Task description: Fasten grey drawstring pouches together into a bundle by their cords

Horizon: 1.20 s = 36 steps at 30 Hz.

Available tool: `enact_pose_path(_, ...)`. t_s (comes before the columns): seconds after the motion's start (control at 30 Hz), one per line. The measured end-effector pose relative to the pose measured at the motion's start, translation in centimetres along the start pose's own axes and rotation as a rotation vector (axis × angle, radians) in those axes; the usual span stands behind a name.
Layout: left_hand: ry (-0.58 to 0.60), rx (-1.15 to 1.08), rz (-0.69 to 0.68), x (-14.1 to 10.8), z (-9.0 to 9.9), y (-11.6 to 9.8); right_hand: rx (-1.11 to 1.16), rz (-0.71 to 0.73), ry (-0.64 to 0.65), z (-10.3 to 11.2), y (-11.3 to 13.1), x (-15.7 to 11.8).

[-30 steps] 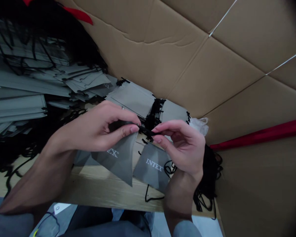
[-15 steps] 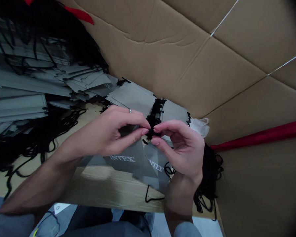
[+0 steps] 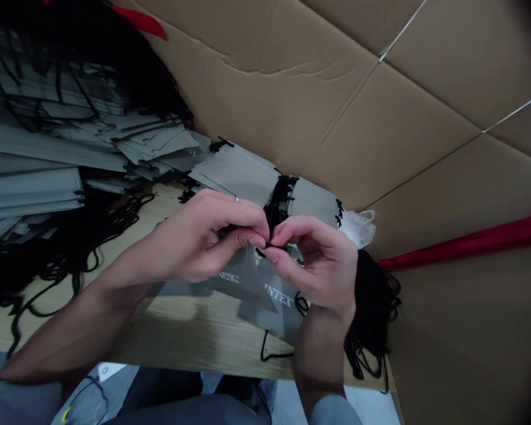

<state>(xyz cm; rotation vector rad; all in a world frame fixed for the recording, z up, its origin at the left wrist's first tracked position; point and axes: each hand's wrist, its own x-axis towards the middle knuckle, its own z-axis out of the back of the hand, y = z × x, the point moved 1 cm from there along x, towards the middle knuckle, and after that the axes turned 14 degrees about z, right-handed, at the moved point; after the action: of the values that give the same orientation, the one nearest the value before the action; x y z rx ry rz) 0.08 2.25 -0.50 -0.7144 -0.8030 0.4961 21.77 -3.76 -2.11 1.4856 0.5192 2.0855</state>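
Above the table's middle, my left hand (image 3: 216, 236) and my right hand (image 3: 321, 260) meet fingertip to fingertip. Both pinch a short bit of black cord (image 3: 275, 246), mostly covered by the thumbs and forefingers. Under the hands lie grey pouches printed INTEX (image 3: 278, 295), one partly hidden by my left hand. A loop of black cord (image 3: 301, 303) shows beside my right wrist, and another thin length (image 3: 277, 356) trails near the table's front edge.
Grey pouches with black cords (image 3: 30, 195) are heaped at left. Stacked pouches (image 3: 239, 171) line the cardboard wall (image 3: 327, 106). A bundle of black cords (image 3: 374, 313) hangs at right near clear plastic (image 3: 358, 227) and a red strip (image 3: 464, 242). The wooden table (image 3: 172, 336) ends in front.
My fingertips have drawn closer together around the black cord, and less of it shows. My right hand has shifted slightly left. The INTEX pouch under my left hand is more covered.
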Motion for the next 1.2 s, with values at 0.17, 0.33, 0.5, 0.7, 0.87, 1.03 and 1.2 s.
enact_pose_path(0.17, 0.060, -0.168, 0.021, 0.1, 0.2, 0.0, 0.118, 0.011, -0.086, 0.0, -0.4, 0.1)
enact_pose_path(0.33, -0.073, -0.073, 0.087, 0.0, 0.8, 0.1, 0.139, -0.066, -0.008, 1.0, -0.3, 0.1)
enact_pose_path(0.5, -0.095, 0.017, 0.103, 0.0, 0.8, 0.0, 0.076, -0.089, -0.043, 0.8, -0.1, 0.1)
enact_pose_path(0.7, -0.083, 0.050, 0.075, 0.1, 0.8, -0.1, -0.048, -0.153, -0.096, 0.2, 0.5, 0.2)
enact_pose_path(0.87, -0.084, 0.074, 0.066, 0.1, 0.6, 0.2, -0.105, -0.136, -0.141, 0.3, 0.7, 0.1)
enact_pose_path(1.03, -0.089, 0.095, 0.049, 0.0, 0.1, 0.1, -0.064, -0.045, -0.048, -0.2, 0.3, 0.2)
enact_pose_path(1.2, 0.038, 0.195, 0.091, 0.0, -0.1, 0.1, -0.108, -0.015, -0.059, -0.1, -0.2, 0.4)
